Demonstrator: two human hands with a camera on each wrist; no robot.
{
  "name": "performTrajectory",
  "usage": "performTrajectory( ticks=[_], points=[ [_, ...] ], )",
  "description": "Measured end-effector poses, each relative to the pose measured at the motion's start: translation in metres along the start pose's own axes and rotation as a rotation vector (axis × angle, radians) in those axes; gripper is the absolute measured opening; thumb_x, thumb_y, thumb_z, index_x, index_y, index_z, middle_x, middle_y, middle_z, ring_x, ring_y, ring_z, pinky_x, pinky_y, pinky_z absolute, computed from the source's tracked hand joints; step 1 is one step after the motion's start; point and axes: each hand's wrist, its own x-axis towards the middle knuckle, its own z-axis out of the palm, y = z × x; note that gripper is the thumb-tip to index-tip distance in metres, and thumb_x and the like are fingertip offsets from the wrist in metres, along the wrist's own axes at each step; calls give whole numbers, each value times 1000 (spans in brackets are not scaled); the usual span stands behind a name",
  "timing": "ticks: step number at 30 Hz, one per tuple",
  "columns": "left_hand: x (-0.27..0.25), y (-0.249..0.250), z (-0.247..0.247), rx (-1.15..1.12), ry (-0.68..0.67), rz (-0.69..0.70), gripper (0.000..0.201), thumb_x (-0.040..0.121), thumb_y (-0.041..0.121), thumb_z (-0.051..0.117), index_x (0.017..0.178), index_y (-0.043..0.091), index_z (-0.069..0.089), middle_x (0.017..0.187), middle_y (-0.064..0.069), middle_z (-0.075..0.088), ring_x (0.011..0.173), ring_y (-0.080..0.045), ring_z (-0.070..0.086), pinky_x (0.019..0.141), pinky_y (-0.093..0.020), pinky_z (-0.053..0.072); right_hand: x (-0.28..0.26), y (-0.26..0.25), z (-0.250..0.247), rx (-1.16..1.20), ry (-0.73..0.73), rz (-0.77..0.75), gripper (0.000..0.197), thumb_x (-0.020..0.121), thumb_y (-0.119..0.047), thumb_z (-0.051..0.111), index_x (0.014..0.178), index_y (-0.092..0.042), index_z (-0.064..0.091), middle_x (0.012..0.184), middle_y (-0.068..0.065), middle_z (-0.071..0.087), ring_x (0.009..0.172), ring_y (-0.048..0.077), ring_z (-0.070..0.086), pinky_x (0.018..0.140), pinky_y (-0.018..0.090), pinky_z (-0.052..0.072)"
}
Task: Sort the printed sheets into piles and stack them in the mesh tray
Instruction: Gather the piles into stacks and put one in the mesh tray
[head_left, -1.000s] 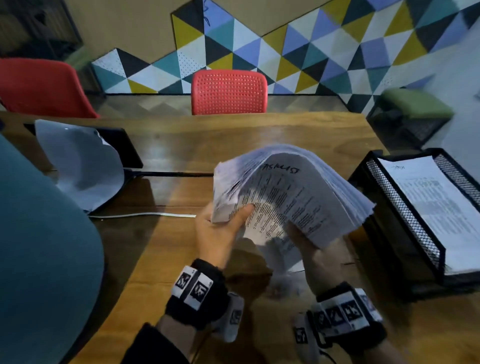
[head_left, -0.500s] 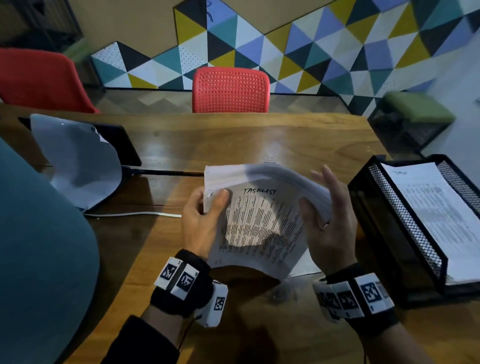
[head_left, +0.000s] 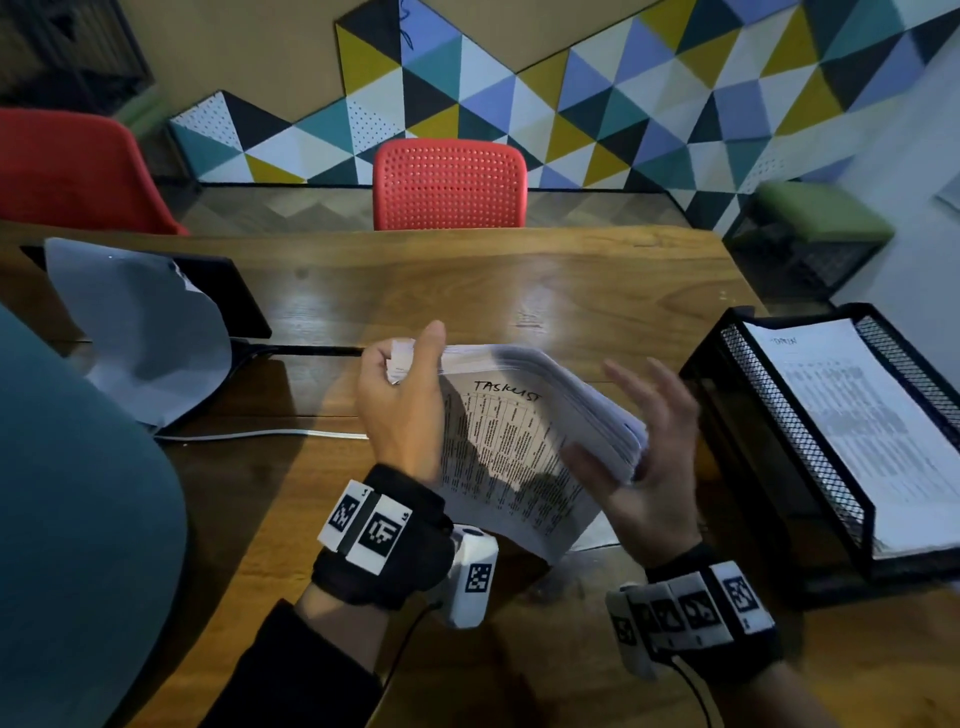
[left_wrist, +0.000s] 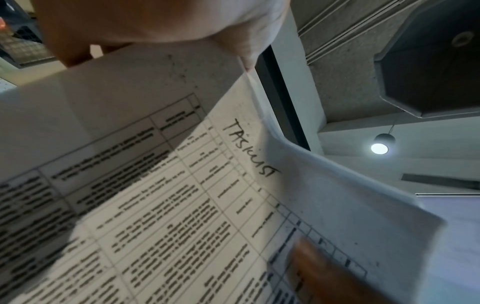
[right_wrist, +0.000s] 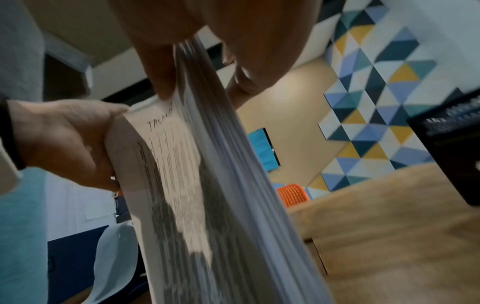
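A thick stack of printed sheets (head_left: 561, 395) is held just above the wooden table (head_left: 571, 291). My left hand (head_left: 410, 364) grips its top left corner, thumb on top. My right hand (head_left: 623, 457) pinches the upper bunch at the right edge and bends it up, thumb beneath, fingers spread behind. This bares a table-printed sheet (head_left: 498, 452) headed "TASKLIST" in pen, also shown in the left wrist view (left_wrist: 207, 205). The right wrist view shows the stack's edge (right_wrist: 228, 164) between thumb and fingers. The black mesh tray (head_left: 779, 441) at right holds a pile of printed sheets (head_left: 862, 431).
A curled white sheet (head_left: 140, 332) lies over a dark flat device (head_left: 234, 296) at the left. A white cable (head_left: 249, 434) runs along the table. Red chairs (head_left: 449, 184) stand behind the table, and a green stool (head_left: 821, 213) at the back right. A teal shape (head_left: 78, 519) fills the left foreground.
The stack has come down and flattened. My left hand has shifted up to its top left corner. My right hand has peeled the upper bunch to the right, baring the TASKLIST sheet.
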Motion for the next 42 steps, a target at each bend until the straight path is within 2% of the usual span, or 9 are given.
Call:
performTrajectory(
  ticks=[2,6,12,16,19,25,27,37,42],
  points=[
    [-3,1,0,37,-76,21,52,64,60,80,95,25,57,95,5,65,85,-10,62,78,-29,50,-9,13,7,77,-18,188,40,82,-3,71,109,-31,66,100,-11,68,86,-1,65,69,26,54],
    [-7,3,-8,195,-319,83,68,67,24,88,122,15,50,109,6,59,90,-1,60,65,-9,50,-11,27,6,70,95,263,16,92,-13,59,81,-21,68,77,14,66,71,23,64,62,46,52],
    [-7,12,-30,148,-458,341,25,72,7,81,94,15,71,88,15,76,84,-1,72,71,-14,53,-1,13,-4,127,160,127,21,87,-11,64,83,-32,69,74,-5,66,66,8,62,56,25,52],
    [-2,-19,-41,105,-470,101,44,66,21,81,106,8,67,102,-4,76,98,-19,72,78,-27,59,-17,30,0,225,-32,424,18,78,1,74,93,-1,65,79,7,66,70,6,65,58,18,51],
    [-3,-39,-42,127,-477,-14,32,67,21,84,97,23,77,104,-4,77,103,-23,72,92,-42,56,-30,44,7,189,-60,577,21,74,1,78,83,-15,67,80,0,69,75,6,67,60,20,54],
    [2,-65,-57,273,-523,-105,42,74,7,79,115,7,68,95,14,77,94,-1,71,76,-10,55,-44,60,12,167,-133,683,25,78,-1,74,87,-23,65,88,-6,69,75,-7,65,61,12,52],
    [3,-77,-63,347,-519,-102,50,79,-2,76,126,2,61,114,1,74,110,-14,68,70,-4,50,-52,66,12,102,-113,691,24,80,-6,73,85,-29,67,88,-10,70,77,-4,66,62,10,50],
    [14,-92,-51,-1,-225,-345,44,63,27,88,101,13,73,108,-7,76,104,-25,71,101,-47,51,-74,66,-30,110,-213,662,27,98,-23,52,122,-13,57,113,7,70,103,23,68,86,43,56],
    [-15,-124,-39,23,-272,-441,41,75,20,82,112,8,70,115,-6,73,102,-20,69,95,-36,51,-107,63,-55,18,-96,701,26,97,-29,53,102,-5,60,93,21,67,86,45,62,74,62,50]
  ],
)
